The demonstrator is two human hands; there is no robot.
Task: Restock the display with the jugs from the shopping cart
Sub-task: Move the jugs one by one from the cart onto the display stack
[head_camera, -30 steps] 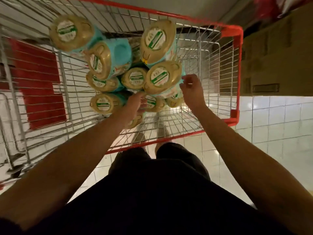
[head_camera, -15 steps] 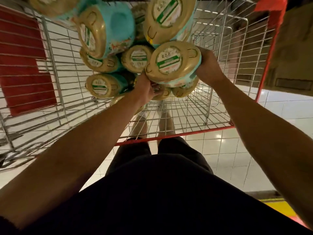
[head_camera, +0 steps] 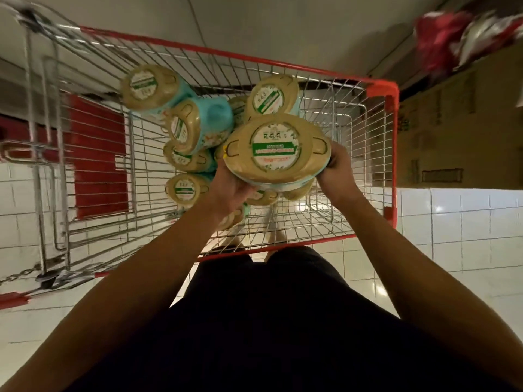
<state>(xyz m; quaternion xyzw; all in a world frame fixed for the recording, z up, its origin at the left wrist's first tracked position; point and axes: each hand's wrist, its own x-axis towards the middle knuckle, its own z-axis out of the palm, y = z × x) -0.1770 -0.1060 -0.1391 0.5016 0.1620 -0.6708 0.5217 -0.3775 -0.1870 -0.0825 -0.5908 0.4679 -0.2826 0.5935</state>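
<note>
A turquoise jug with a wide gold lid and a green-and-white label is held up over the wire shopping cart, lid facing me. My left hand grips its lower left side and my right hand grips its right side. Several more jugs of the same kind lie piled in the cart's basket, some on their sides. The held jug's body is mostly hidden behind its lid.
The cart has a red rim and a red panel at its left. Brown cardboard boxes stand to the right, with red packets on top. White floor tiles spread below. My dark clothing fills the bottom.
Both hands closed on one jug and lifted it out of the pile toward me. The view pulled back, so the whole cart rim shows again.
</note>
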